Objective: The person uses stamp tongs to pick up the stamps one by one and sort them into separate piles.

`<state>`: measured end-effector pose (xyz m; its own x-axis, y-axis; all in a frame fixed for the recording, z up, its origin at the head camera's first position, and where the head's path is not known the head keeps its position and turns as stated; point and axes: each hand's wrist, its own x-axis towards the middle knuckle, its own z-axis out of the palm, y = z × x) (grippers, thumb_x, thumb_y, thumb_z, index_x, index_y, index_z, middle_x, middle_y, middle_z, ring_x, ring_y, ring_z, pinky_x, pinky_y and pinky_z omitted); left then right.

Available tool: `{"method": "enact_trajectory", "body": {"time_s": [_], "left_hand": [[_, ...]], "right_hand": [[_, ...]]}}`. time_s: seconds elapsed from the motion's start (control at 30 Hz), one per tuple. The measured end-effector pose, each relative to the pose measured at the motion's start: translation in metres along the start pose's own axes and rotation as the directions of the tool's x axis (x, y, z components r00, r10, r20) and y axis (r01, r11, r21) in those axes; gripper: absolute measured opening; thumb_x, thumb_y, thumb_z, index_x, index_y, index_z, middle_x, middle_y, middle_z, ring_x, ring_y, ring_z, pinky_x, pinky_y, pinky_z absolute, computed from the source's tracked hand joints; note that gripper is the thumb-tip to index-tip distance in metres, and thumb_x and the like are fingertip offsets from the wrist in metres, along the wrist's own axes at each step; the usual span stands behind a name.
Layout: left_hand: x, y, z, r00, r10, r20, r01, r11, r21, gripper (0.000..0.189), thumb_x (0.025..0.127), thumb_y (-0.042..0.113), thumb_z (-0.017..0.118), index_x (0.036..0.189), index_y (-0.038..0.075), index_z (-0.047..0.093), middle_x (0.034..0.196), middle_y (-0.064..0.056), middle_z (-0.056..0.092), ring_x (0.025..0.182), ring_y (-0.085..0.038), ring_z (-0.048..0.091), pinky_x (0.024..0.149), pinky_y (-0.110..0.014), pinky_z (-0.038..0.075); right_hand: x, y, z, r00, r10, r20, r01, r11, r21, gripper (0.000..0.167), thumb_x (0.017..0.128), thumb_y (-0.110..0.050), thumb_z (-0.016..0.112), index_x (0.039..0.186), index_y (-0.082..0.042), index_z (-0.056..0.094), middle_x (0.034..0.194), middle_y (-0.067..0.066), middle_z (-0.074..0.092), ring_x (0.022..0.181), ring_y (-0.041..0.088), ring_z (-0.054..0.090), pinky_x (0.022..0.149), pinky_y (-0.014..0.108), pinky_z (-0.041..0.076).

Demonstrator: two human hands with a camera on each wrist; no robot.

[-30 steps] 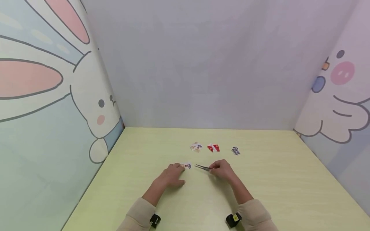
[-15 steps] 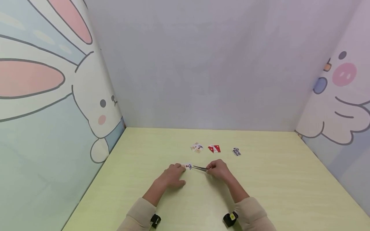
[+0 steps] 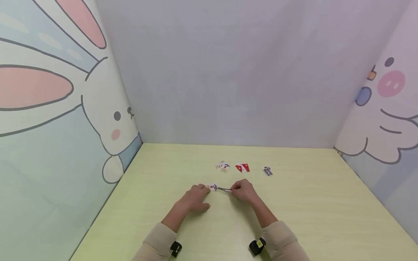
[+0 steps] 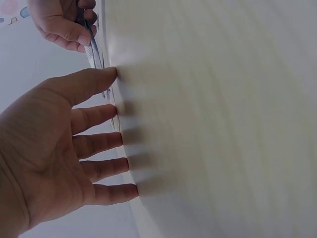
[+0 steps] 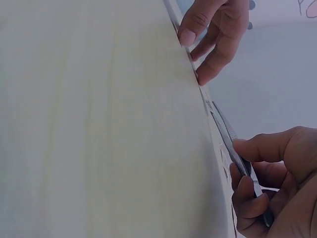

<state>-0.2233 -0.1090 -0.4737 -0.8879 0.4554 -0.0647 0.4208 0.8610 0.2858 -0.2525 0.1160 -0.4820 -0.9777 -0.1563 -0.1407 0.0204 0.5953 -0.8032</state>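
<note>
My right hand point(image 3: 243, 190) pinches a pair of metal tweezers point(image 5: 233, 141) between thumb and fingers. In the head view the tweezers' tips point left, right at the edge of a small white printed card point(image 3: 213, 187). The fingertips of my left hand point(image 3: 195, 198) rest on the table and on the card's left part, which they hide. The left wrist view shows this hand point(image 4: 59, 144) with its fingers spread and nearly straight, fingertips on the tabletop.
Behind the hands lie three small groups of cards: pale printed cards point(image 3: 223, 166), red and white cards point(image 3: 242, 168) and dark cards point(image 3: 267, 171). A grey wall point(image 3: 235, 72) backs the pale wooden table point(image 3: 310, 203). Cartoon-printed panels flank both sides.
My right hand has moved left, bringing the tweezers' tips up to the card's edge. The gap between the tweezers' arms has narrowed. My left hand has stayed in place.
</note>
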Motion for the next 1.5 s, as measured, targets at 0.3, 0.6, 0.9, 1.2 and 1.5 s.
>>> {"method": "enact_trajectory", "body": {"time_s": [0.3,0.6,0.9,1.2,1.5], "left_hand": [[0.001,0.001,0.001,1.0,0.01,-0.008,-0.01,1.0,0.002,0.048,0.082,0.03,0.068,0.123,0.006,0.057,0.125,-0.013,0.05,0.112,-0.032,0.047,0.086,-0.047,0.044],[-0.003,0.003,-0.002,1.0,0.002,-0.01,-0.002,1.0,0.027,0.048,0.083,0.031,0.067,0.125,0.01,0.056,0.125,-0.012,0.05,0.11,-0.031,0.049,0.085,-0.047,0.044],[-0.01,0.009,-0.013,0.995,0.031,-0.096,-0.025,0.998,0.063,0.048,0.082,0.033,0.068,0.123,0.01,0.058,0.128,-0.014,0.05,0.113,-0.032,0.049,0.081,-0.048,0.046],[-0.007,0.013,-0.013,0.989,0.063,-0.132,-0.05,0.994,0.101,0.047,0.081,0.034,0.069,0.12,0.009,0.06,0.122,-0.013,0.054,0.107,-0.03,0.053,0.075,-0.045,0.048],[0.005,0.007,-0.008,0.987,0.049,-0.156,-0.032,0.993,0.114,0.042,0.081,0.035,0.068,0.116,0.013,0.063,0.121,-0.009,0.055,0.105,-0.029,0.053,0.071,-0.043,0.048]], "right_hand": [[0.002,0.001,0.0,1.0,-0.017,-0.007,0.017,1.0,-0.022,0.005,0.08,-0.001,0.064,0.081,-0.002,0.068,0.071,0.004,0.056,0.065,0.018,0.049,0.055,0.028,0.041],[-0.005,-0.001,-0.006,1.0,-0.01,-0.027,0.01,1.0,0.015,0.005,0.081,-0.002,0.065,0.082,-0.003,0.069,0.071,0.004,0.057,0.066,0.018,0.049,0.056,0.027,0.041],[-0.011,-0.004,-0.014,0.998,-0.027,-0.054,0.03,0.999,0.042,0.004,0.081,-0.002,0.066,0.083,-0.002,0.069,0.072,0.004,0.057,0.067,0.018,0.047,0.057,0.028,0.041],[-0.007,0.0,-0.017,0.997,-0.008,-0.075,0.013,0.998,0.06,0.005,0.081,-0.001,0.065,0.084,-0.001,0.069,0.073,0.005,0.057,0.067,0.019,0.047,0.056,0.028,0.041],[0.004,0.007,-0.022,0.995,0.014,-0.101,-0.005,0.996,0.087,0.004,0.081,-0.002,0.066,0.083,0.0,0.069,0.073,0.005,0.057,0.067,0.018,0.046,0.056,0.028,0.038]]}}
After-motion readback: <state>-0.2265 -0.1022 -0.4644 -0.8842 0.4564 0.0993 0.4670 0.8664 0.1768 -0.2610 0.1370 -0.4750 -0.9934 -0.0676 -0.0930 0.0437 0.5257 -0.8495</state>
